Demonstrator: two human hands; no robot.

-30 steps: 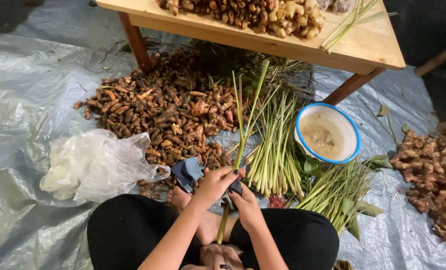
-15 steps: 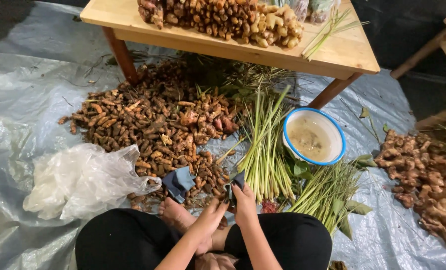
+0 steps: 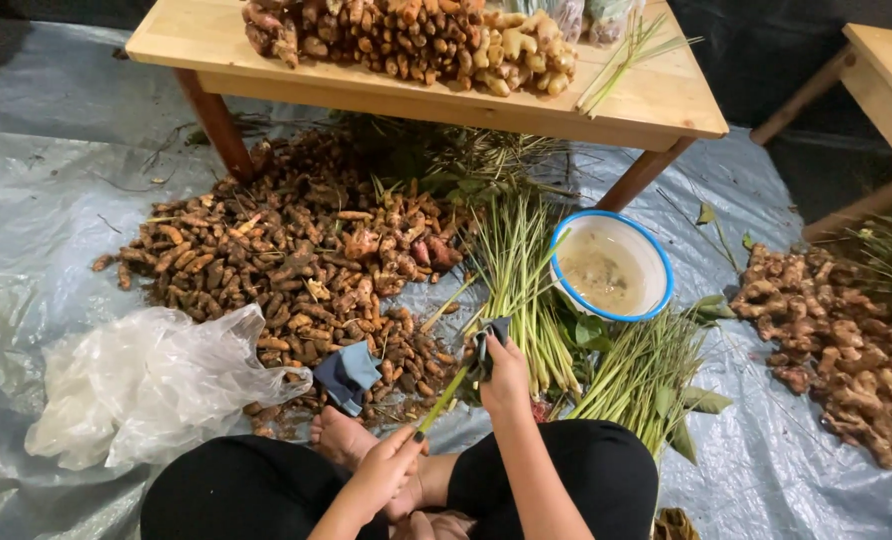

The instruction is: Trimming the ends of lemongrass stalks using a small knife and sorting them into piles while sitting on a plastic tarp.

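My left hand (image 3: 384,472) is closed around the lower end of a long green lemongrass stalk (image 3: 444,400), which slants up toward two o'clock from that fist. My right hand (image 3: 506,378) is clamped on a small dark grey cloth (image 3: 488,350) wrapped round the same stalk higher up — the two hands are apart, one at each stretch of the stem. Just at nine o'clock of the right hand lies a folded blue-grey rag (image 3: 347,374), resting on the near edge of a broad heap of brown knobbly roots (image 3: 286,270). At twelve o'clock of my right hand a bundle of pale green lemongrass stems (image 3: 514,270) lies fanned on the grey plastic ground sheet (image 3: 36,230), and at one o'clock stands a round white enamel bowl with a blue rim (image 3: 656,262) holding cloudy water. A second sheaf of leafy green stalks (image 3: 638,375) lies at three o'clock, just beside my knee. A crumpled clear plastic bag (image 3: 146,385) sits at nine o'clock, well apart from the hands. Further out — at three o'clock — is a pile of tan ginger pieces (image 3: 846,340), and at twelve o'clock a low pale wooden table (image 3: 196,40) bears more roots.
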